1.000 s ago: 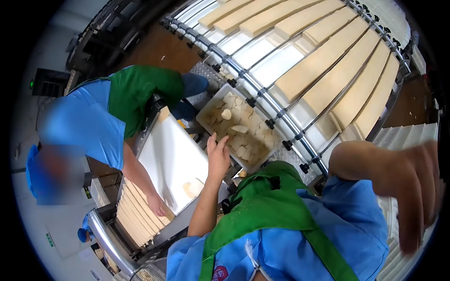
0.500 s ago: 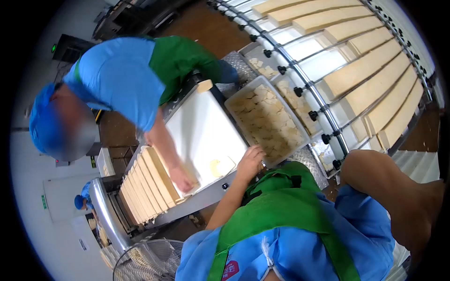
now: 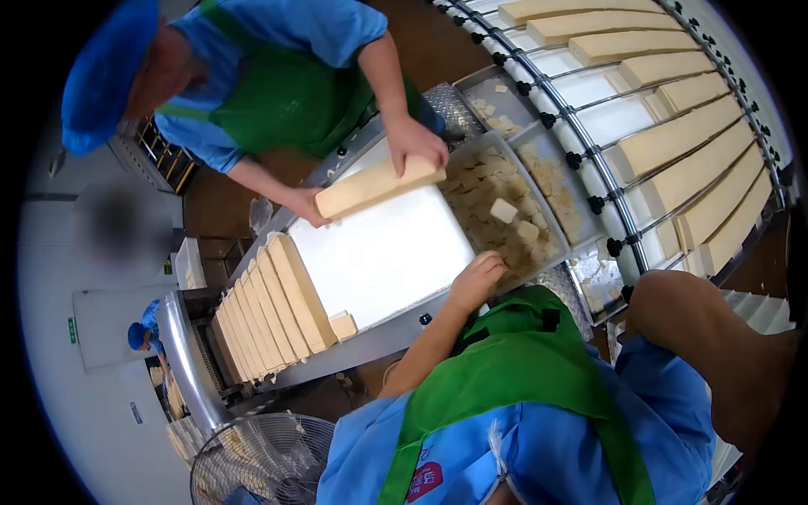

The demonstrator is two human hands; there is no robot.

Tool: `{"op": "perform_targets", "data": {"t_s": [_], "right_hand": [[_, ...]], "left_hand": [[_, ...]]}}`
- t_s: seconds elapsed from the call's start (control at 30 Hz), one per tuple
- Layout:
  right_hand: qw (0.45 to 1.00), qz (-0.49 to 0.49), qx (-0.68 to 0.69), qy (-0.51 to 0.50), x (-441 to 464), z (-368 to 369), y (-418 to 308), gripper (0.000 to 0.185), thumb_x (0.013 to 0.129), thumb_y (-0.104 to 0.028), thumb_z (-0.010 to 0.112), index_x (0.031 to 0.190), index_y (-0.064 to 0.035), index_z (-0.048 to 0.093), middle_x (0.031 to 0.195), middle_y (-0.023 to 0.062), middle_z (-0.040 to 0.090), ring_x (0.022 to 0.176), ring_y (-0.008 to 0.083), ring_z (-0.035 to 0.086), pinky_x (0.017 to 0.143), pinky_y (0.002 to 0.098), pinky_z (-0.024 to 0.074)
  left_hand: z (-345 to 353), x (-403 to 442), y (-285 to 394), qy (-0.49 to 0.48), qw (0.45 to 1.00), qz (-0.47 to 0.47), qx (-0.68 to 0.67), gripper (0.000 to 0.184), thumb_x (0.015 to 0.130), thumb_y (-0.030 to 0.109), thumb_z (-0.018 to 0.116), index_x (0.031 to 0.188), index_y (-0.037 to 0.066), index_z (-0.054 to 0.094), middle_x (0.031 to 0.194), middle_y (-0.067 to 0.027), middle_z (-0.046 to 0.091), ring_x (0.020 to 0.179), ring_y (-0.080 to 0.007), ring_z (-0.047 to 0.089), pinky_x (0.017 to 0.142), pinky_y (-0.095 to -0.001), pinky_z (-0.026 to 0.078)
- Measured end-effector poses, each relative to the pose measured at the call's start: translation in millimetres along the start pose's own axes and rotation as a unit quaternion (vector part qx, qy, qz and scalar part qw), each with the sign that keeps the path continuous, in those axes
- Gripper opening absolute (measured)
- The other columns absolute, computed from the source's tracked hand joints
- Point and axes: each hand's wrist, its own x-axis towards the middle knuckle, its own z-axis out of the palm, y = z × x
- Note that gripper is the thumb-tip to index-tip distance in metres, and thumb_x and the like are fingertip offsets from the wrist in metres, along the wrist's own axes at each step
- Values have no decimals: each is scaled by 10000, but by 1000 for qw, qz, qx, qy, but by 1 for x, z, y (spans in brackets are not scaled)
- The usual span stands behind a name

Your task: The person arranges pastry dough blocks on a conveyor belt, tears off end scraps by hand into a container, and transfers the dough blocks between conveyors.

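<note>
My left hand [image 3: 478,281] is closed at the near corner of a grey bin [image 3: 551,227] of pale broken pieces; whatever its fingers hold, if anything, is hidden. At the right, my right arm is bent and its hand [image 3: 770,370] runs into the dark edge of the view, fingers not visible. Two pale chunks [image 3: 503,210] lie on top of the pieces in the bin. Left of the bin is a white work surface [image 3: 379,261]. Across it, a co-worker's two hands hold a long pale block [image 3: 379,187].
Several pale slabs [image 3: 282,295] stand in a row on the conveyor at the left, a small piece [image 3: 342,325] beside them. A round rack [image 3: 598,160] with long blocks curves at the upper right. A wire fan [image 3: 261,459] stands at the bottom left.
The co-worker has lifted a long block over the white surface with both hands. My left hand has gone from spread fingers to closed. The view has shifted.
</note>
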Motion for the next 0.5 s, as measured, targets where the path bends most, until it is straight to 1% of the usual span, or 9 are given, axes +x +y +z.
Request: {"op": "perform_targets", "data": {"t_s": [0.2,0.43,0.5], "right_hand": [[1000,-2,21,-7,6,-4,12,438,908,-398,469,574,-120,524,619,55,535,562,199,514,763,470,461],[1000,2,24,-14,10,-2,21,435,910,-392,468,577,-119,530,619,55,537,559,199,514,751,466,467],[999,1,30,-15,10,-2,23,435,910,-391,467,577,-118,532,619,54,537,557,199,514,748,465,469]], "left_hand": [[0,-2,-2,7,1000,5,-21,310,648,-43,586,944,46,607,1023,-80,573,1131,-276,517,940,-334,463],[3,-4,-5,14,1000,14,-6,292,664,-31,585,944,49,605,1019,-76,574,1133,-272,516,938,-333,463],[2,-5,-6,22,999,16,-26,282,671,-28,587,942,49,604,1015,-74,574,1129,-272,517,932,-331,464]]}}
